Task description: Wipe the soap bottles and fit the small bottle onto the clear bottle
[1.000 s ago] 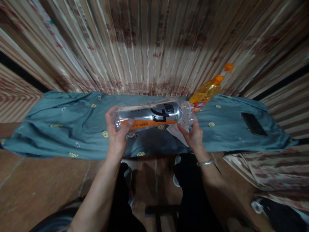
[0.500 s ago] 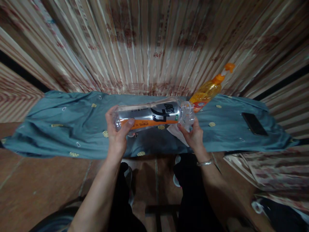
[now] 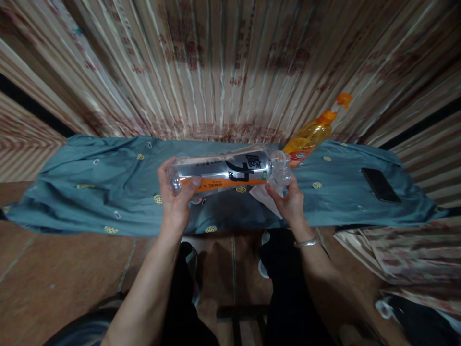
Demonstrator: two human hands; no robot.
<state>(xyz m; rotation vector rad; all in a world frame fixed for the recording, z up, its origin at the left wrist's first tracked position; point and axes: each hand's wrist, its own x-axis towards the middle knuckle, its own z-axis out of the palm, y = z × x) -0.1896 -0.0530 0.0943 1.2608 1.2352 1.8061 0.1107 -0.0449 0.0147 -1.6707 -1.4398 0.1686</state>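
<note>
A clear plastic drink bottle [image 3: 230, 170] with a silver and orange label lies sideways between my hands, above the cloth-covered table. My left hand [image 3: 176, 194] is wrapped round its base, thumb across the label. At the neck end on the right, my right hand [image 3: 288, 197] grips the clear top with thumb and fingers; some of those fingers are hidden behind the plastic. A white tissue [image 3: 265, 201] rests on the cloth below the bottle's neck. Just behind the neck stands a spray bottle [image 3: 309, 134] with yellow liquid and an orange trigger head.
A teal patterned cloth [image 3: 90, 192] covers the narrow table. A black phone [image 3: 380, 185] lies at its right side. Striped curtains [image 3: 223, 72] hang directly behind and at both sides. My legs and shoes are below the front edge, near a dark bar.
</note>
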